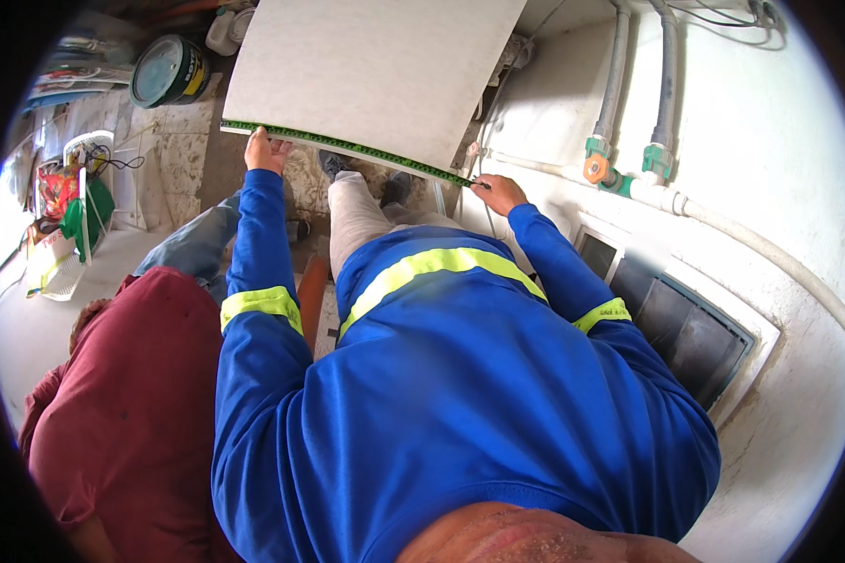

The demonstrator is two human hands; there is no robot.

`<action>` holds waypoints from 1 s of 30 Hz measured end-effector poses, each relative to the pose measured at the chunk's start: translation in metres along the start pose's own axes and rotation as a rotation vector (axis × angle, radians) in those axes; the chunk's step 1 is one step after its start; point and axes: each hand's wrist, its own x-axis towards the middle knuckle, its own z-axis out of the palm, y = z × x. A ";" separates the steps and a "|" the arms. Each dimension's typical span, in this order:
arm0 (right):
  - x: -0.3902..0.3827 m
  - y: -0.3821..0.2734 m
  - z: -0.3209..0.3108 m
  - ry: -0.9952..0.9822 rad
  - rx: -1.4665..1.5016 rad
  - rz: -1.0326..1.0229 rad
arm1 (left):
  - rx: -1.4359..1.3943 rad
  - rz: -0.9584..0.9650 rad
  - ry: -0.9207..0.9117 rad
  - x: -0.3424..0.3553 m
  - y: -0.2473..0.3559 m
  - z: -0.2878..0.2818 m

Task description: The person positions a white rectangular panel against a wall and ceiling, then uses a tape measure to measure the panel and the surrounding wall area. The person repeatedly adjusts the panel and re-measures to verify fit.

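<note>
A large white board [366, 61] lies in front of me, and a green measuring tape [347, 146] with dark markings stretches along its near edge. At the tape's left end, my left hand [267, 152] is closed on it, thumb uppermost by the board's edge and some fingers below. My right hand [500, 193] pinches the tape's other end at the board's right corner. A small dark tip shows between those fingers; I cannot make out whether it belongs to the tape.
A person in a dark red shirt [141, 403] bends close on my left. Grey pipes [665, 103] with green fittings run along the right wall, above a framed dark panel [690, 333]. A white chair [89, 225] with bags and a dark bucket [169, 71] stand at left.
</note>
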 end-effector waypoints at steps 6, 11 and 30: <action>0.001 0.004 0.002 0.013 0.030 -0.011 | 0.022 -0.005 0.007 -0.003 0.002 0.002; 0.000 0.002 0.002 0.000 0.059 -0.013 | 0.025 0.003 0.001 -0.004 0.002 0.002; 0.001 0.005 0.005 -0.020 0.082 -0.022 | 0.036 -0.015 0.029 -0.005 0.004 0.002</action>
